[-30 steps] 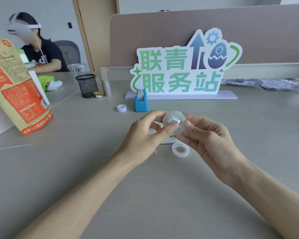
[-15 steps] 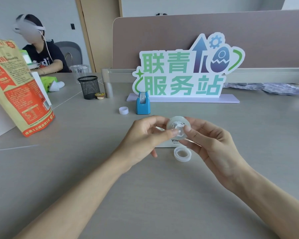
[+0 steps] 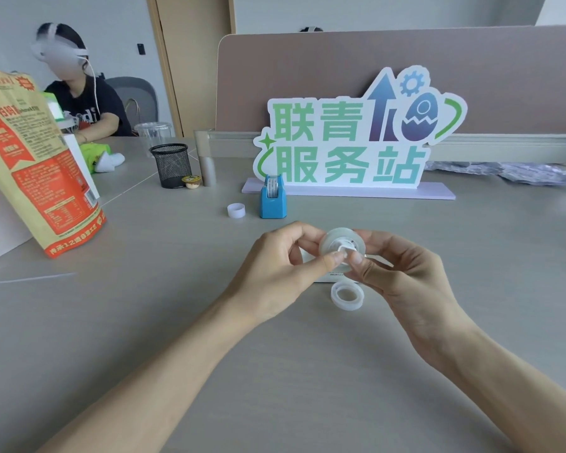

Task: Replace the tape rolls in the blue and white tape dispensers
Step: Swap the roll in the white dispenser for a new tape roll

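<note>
Both hands hold a clear tape roll with a white hub in its middle, lifted above the desk. My left hand pinches the hub with thumb and forefinger; my right hand grips the roll from the right. The white tape dispenser lies on the desk under them, mostly hidden. A second clear tape roll lies flat just in front of it. The blue tape dispenser stands farther back with a roll in it. A small white ring sits to its left.
A green and white sign stands behind the blue dispenser. A black mesh pen cup and a small round tin are at back left. An orange snack bag leans at far left. Another person sits beyond.
The camera has drifted, shifting the whole scene slightly right and down. My fingers have turned the roll a little and now pinch its white hub closer.
</note>
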`<state>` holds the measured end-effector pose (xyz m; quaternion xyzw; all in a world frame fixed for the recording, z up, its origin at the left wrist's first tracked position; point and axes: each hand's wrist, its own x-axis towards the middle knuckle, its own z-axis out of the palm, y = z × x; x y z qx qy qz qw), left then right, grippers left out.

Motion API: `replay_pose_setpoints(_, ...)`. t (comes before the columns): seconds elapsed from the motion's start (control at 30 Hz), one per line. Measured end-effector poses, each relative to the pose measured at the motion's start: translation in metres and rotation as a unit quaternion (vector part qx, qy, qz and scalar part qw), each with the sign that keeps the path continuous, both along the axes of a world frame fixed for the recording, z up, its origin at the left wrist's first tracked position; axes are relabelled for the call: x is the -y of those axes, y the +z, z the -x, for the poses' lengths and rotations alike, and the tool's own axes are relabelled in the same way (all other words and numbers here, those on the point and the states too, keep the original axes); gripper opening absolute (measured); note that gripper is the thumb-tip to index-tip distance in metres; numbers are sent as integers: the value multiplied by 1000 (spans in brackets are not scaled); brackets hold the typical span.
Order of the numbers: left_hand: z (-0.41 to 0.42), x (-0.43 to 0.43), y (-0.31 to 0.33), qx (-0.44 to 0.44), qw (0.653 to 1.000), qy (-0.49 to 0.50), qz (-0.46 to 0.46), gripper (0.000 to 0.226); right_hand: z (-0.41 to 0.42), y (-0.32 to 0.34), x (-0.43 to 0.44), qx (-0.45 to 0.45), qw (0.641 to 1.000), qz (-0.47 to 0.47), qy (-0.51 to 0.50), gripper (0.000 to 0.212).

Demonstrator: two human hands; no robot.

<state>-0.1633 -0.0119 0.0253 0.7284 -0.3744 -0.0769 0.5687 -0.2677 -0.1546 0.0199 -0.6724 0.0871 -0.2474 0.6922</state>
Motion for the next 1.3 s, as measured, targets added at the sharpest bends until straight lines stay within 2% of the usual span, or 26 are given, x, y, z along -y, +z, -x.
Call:
replay_pose_setpoints(0.63,4,5,-10,9,999,23,38,28,-1,1,0,-12,999,12,-45,18)
replay_pose_setpoints(0.83,7,5,-9,-18,999,9,42,19,0,0,-3,-4,999,19,-49,19)
replay_pose_setpoints(0.9,12,6,-5,-72,996,10,50,15,2,1,-8,8,994,76,-76,20)
replay_pose_setpoints(1.03,15,8,6,-174,980,-16,91,17,7,5,-13,108,940,303,-114,36)
replay_pose_setpoints(1.13,14,4,10,-202,970,-40,126,30,7,1,-1,143,839,501,-156,46)
replay_pose_setpoints(1.2,16,4,9,-188,973,-55,120,35,6,-1,7,156,799,547,-193,37)
replay_pose_setpoints(1.3,18,5,10,-170,978,-45,113,26,6,-2,14,173,778,567,-209,24)
